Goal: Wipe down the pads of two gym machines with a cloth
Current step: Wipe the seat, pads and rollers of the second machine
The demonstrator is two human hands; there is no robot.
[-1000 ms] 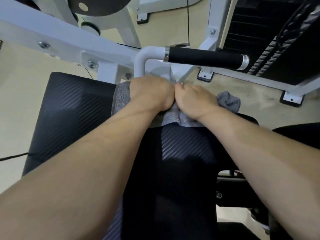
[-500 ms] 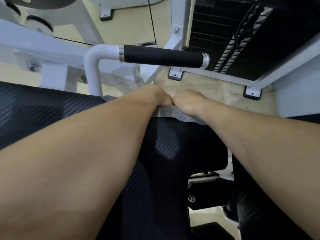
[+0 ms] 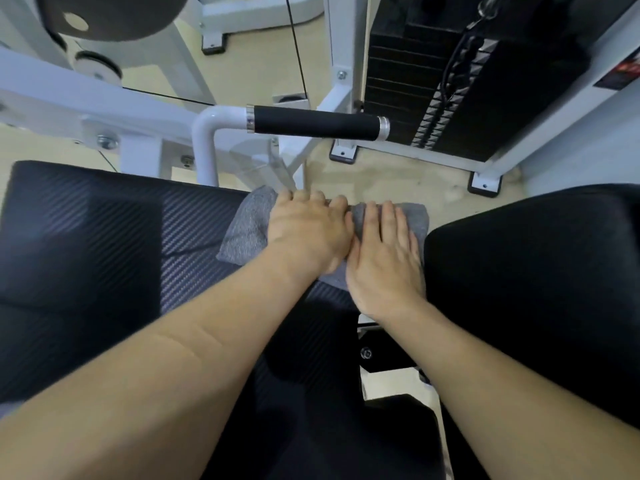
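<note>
At the far edge of the pad (image 3: 104, 237), left hand (image 3: 308, 233) and right hand (image 3: 384, 258) lie flat, touching, fingers outstretched on the grey cloth (image 3: 246, 226). Two palms, I reckon, for firm, even pressure.

I count 2 hands, my left hand (image 3: 308, 233) and my right hand (image 3: 384, 261), and 1 grey cloth (image 3: 249, 226). There are 2 large black pads, the wide pad (image 3: 104, 237) and the right pad (image 3: 536, 271), plus 1 round roller pad (image 3: 114, 15). I also see 1 black-gripped handle (image 3: 311, 123) and 1 weight stack (image 3: 408, 81).
</note>
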